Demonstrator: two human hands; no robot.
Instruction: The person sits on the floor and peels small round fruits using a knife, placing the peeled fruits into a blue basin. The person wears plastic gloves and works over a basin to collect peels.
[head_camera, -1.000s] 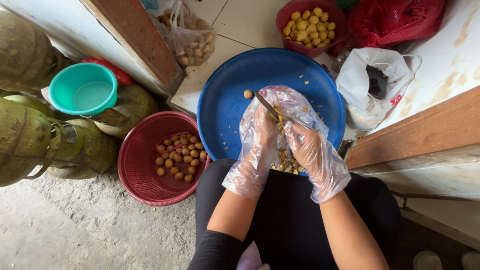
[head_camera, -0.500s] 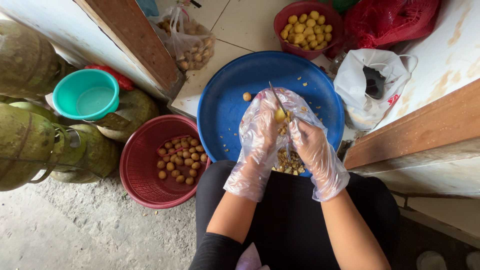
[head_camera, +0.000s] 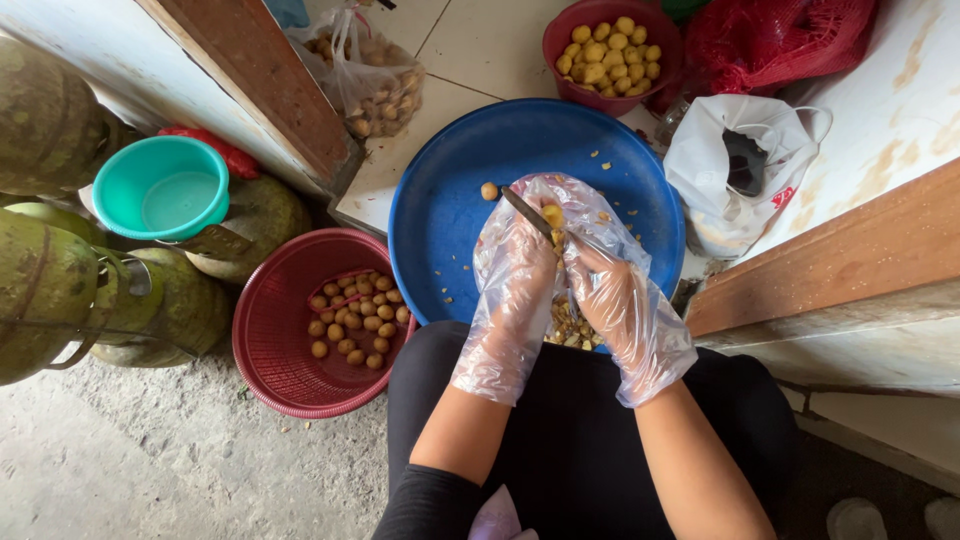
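Meeting over the blue basin (head_camera: 450, 190) — left hand (head_camera: 515, 270), right hand (head_camera: 610, 300) seemingly gripping a knife (head_camera: 527, 212).

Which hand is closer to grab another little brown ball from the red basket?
Left, likely. The left hand in its clear plastic glove is nearer the red plastic basket; the right hand seems to hold the knife.

Pale square floor tiles (head_camera: 500, 50) with dark grout lie beyond the grip; nearer and to its left the ground turns to rough grey concrete (head_camera: 130, 470), gritty and stained; a brown wooden plank (head_camera: 250, 70) slants along a whitewashed wall (head_camera: 90, 60) up to the left; to the right another brown wooden beam (head_camera: 840, 250) runs beside a white, rust-streaked surface (head_camera: 900, 100); soft, even daylight, no hard shadows.
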